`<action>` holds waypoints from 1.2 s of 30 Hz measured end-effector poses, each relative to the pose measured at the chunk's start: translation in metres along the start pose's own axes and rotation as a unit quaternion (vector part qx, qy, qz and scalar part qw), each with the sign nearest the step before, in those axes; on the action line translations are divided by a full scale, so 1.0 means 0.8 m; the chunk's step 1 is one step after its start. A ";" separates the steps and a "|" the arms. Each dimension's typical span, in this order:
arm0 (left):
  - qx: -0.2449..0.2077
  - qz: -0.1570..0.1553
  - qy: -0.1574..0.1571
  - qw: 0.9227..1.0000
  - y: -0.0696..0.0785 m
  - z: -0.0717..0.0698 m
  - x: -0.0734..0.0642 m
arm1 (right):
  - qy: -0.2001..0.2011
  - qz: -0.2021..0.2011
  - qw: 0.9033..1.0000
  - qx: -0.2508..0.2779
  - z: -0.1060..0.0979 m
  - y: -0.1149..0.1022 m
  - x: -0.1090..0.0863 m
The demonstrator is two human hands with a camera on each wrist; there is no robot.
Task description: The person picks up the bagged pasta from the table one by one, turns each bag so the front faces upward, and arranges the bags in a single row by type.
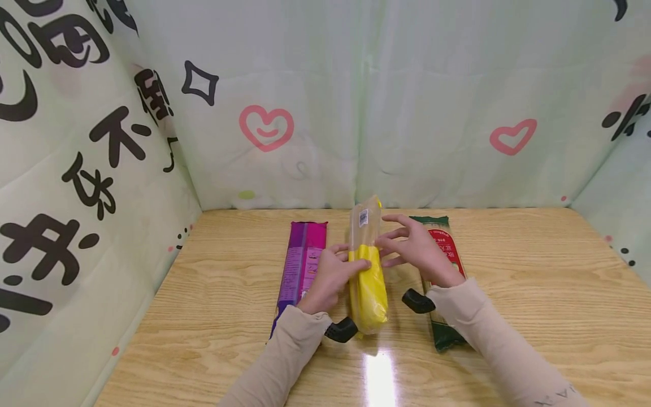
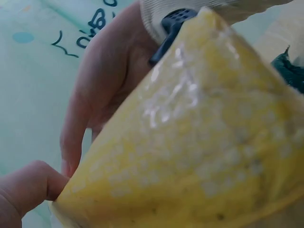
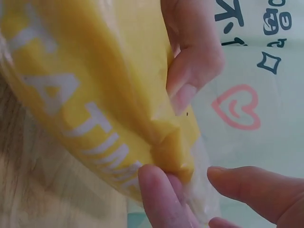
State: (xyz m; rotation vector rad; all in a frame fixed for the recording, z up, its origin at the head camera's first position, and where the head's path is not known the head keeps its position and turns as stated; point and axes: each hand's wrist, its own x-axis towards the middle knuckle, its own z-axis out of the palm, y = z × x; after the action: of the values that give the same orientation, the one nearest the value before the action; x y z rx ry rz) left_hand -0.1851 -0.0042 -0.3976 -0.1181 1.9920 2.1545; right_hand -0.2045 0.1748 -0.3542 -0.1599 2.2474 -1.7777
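Note:
Near the middle of the table stands a tilted plastic packet [image 1: 370,282], yellow below and see-through above, with a small barcode label near its top. My left hand [image 1: 333,277] grips it from the left, thumb across the front. On its right side my right hand [image 1: 414,249] has its fingers spread. In the right wrist view, one right fingertip touches the yellow film, while the right thumb [image 3: 251,187] is apart from it. White letters show on the packet [image 3: 90,109] there. What the packet holds cannot be made out.
A purple and pink packet [image 1: 297,265] lies left of my left hand. To the right lies a green packet with a red label [image 1: 445,243], partly under my right forearm. The wooden table [image 1: 534,271] ends at a printed curtain [image 1: 422,102] behind and at the sides.

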 end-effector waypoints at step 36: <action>-0.071 -0.012 -0.080 0.994 0.011 -0.011 0.002 | -0.060 0.036 0.995 0.071 -0.012 0.006 0.010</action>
State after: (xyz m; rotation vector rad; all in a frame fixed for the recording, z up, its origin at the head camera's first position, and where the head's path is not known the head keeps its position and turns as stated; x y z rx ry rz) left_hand -0.1893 -0.0136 -0.3898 0.0087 1.7428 2.2136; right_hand -0.2141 0.1829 -0.3578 -0.1502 2.0118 -1.8308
